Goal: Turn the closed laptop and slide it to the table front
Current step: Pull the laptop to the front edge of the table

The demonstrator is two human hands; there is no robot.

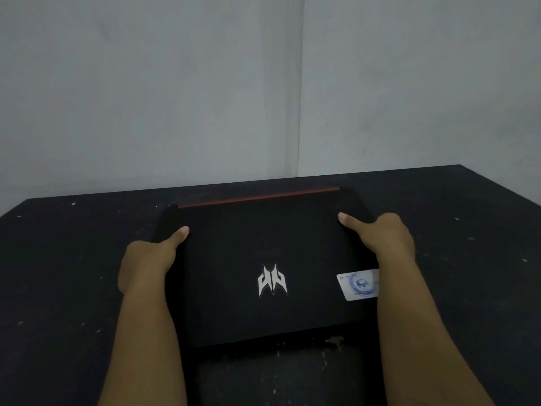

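Note:
A closed black laptop [234, 259] lies flat on the black table [58, 273], its red hinge strip along the far edge and a silver logo in the lid's middle. A white-and-blue sticker sits near the lid's right side. My left hand [149, 259] grips the laptop's left edge, thumb resting on the lid, fingers hidden under the side. My right hand [386, 238] grips the right edge the same way, thumb on top. The right forearm covers part of the sticker.
The table's far edge meets a pale grey wall [175, 98] with a corner seam. White specks and a scuffed patch [333, 341] mark the tabletop in front of the laptop. The table's right back corner shows at the upper right.

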